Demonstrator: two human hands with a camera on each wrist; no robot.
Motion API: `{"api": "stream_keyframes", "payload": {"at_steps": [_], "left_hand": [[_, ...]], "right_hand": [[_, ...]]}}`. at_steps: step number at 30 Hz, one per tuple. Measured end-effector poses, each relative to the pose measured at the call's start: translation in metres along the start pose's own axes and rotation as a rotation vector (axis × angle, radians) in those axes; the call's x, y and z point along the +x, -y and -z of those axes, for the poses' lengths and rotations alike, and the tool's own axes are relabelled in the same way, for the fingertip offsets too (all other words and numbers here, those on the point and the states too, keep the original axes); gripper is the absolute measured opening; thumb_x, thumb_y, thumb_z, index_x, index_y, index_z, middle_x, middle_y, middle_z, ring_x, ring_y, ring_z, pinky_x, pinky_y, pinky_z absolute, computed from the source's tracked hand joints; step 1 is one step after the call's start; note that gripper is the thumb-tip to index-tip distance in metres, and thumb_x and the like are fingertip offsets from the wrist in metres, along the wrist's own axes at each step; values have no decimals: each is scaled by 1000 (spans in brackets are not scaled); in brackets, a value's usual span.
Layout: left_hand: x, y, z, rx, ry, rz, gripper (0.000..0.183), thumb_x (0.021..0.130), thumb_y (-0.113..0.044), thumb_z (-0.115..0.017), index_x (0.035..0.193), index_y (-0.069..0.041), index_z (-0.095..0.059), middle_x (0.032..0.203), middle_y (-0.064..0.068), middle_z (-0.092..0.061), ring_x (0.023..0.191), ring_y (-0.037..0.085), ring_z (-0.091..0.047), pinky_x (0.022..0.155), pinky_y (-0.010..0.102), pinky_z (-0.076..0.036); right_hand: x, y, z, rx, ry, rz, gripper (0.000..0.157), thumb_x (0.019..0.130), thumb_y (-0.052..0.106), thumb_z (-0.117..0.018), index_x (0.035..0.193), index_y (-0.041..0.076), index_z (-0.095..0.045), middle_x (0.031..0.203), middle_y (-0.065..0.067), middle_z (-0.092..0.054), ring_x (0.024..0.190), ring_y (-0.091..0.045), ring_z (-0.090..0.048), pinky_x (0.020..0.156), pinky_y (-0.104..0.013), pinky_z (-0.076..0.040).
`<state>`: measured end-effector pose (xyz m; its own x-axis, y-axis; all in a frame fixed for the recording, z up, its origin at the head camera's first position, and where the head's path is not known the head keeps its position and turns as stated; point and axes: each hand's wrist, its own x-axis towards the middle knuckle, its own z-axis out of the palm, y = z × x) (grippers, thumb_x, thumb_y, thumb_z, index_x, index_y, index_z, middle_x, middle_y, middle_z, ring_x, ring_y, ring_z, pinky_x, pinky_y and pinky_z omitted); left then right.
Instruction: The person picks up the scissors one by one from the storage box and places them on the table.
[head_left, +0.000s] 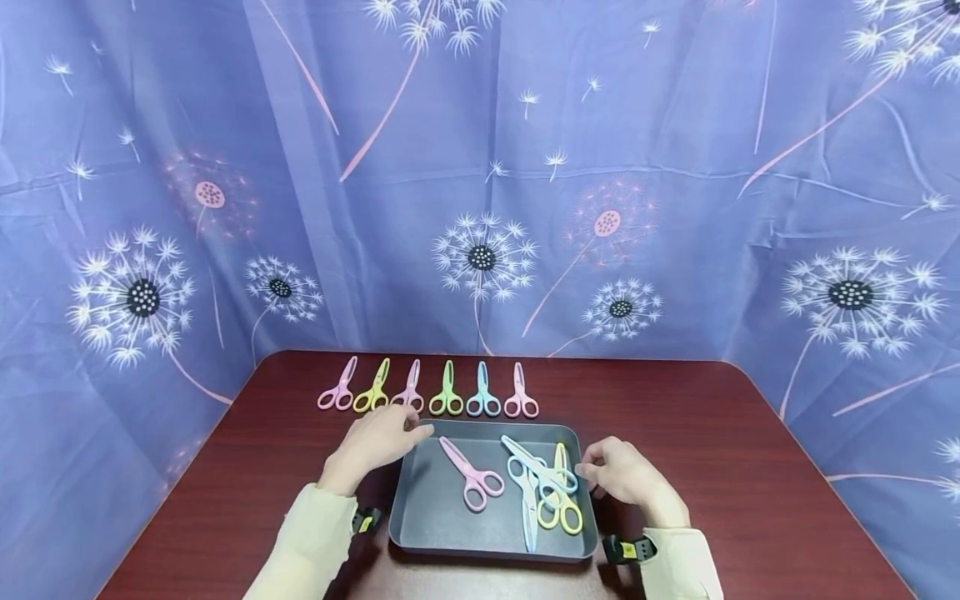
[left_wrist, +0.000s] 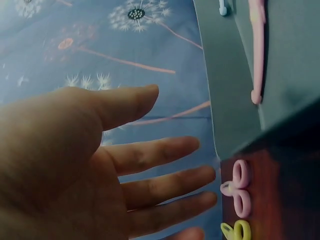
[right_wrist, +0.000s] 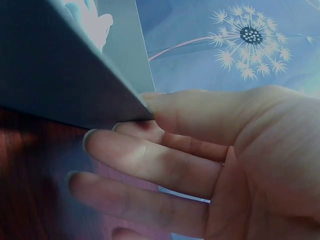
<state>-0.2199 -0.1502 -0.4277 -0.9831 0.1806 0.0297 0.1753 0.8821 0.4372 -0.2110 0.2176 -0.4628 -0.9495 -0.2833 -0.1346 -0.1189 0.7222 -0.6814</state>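
Observation:
A dark grey tray (head_left: 450,533) holds pink scissors (head_left: 471,473) on its left. At its right lie two pairs of light blue scissors (head_left: 528,517) and yellow scissors (head_left: 572,518), overlapping one another. My left hand (head_left: 378,442) hovers by the tray's back left corner; in the left wrist view its fingers (left_wrist: 165,187) are spread and hold nothing. Beside the tray's right wall is my right hand (head_left: 626,477). In the right wrist view its thumb (right_wrist: 195,112) is right at the tray's rim, with the fingers stretched out loosely alongside the outer wall.
Behind the tray, several scissors stand in a row, handles towards me: lilac (head_left: 341,387), yellow (head_left: 375,390), pink (head_left: 408,390), green (head_left: 447,393), blue (head_left: 483,395) and pink (head_left: 521,395). A dark red table (head_left: 720,467) carries everything. A blue dandelion-patterned curtain (head_left: 405,275) hangs behind.

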Motion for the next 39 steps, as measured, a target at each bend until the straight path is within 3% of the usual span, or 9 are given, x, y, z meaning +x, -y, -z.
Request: {"api": "stream_keyframes", "payload": {"at_steps": [6, 10, 15, 19, 27, 34, 39], "left_hand": [[-15, 17, 1, -41, 9, 76, 26, 92, -43, -64, 95, -18, -71, 89, -5, -67, 80, 17, -62, 73, 48, -47], [-20, 27, 0, -59, 66, 89, 31, 93, -43, -63, 88, -14, -71, 77, -4, -64, 72, 16, -59, 68, 44, -47], [-22, 33, -1, -127, 120, 73, 41, 95, -37, -61, 64, -10, -61, 53, -4, -45, 51, 13, -40, 52, 32, -32], [-27, 37, -5, -149, 147, 57, 46, 95, -35, -62, 57, -10, -57, 48, -6, -39, 47, 10, -32, 48, 29, -26], [-28, 41, -17, -207, 210, -16, 41, 97, -34, -60, 64, -10, -65, 57, 1, -60, 48, 10, -41, 48, 28, -31], [-22, 42, -25, -237, 221, -82, 39, 97, -25, -61, 60, -10, -62, 55, 1, -59, 47, 9, -44, 45, 27, -30], [-23, 39, -21, -258, 214, -97, 38, 96, -23, -63, 61, -6, -62, 55, 3, -59, 46, 10, -43, 45, 26, -27]], "right_hand": [[0, -1, -1, -7, 16, 49, 18, 90, 10, -67, 73, 8, -64, 66, 0, -62, 58, -21, -64, 56, -34, -50], [-1, 0, 0, -4, 15, 49, 18, 90, 10, -68, 72, 7, -63, 66, -1, -62, 58, -21, -64, 57, -34, -50], [-1, 1, 2, -11, -1, 48, 17, 89, 9, -68, 72, 7, -63, 66, -3, -62, 58, -22, -64, 57, -34, -50], [-1, -1, 2, -5, 11, 41, 18, 89, 10, -68, 73, 8, -63, 66, -2, -62, 59, -22, -64, 57, -34, -50], [-2, -3, 2, -5, 22, 70, 18, 90, 12, -68, 73, 9, -63, 66, -1, -63, 57, -21, -64, 57, -33, -50], [-5, 0, 9, -7, -2, 50, 12, 89, 11, -67, 78, 7, -65, 66, -4, -64, 57, -22, -63, 58, -34, -50], [-6, 4, 14, -51, -49, 38, 5, 88, 13, -69, 84, 10, -68, 69, -1, -66, 59, -18, -62, 58, -34, -49]]}}
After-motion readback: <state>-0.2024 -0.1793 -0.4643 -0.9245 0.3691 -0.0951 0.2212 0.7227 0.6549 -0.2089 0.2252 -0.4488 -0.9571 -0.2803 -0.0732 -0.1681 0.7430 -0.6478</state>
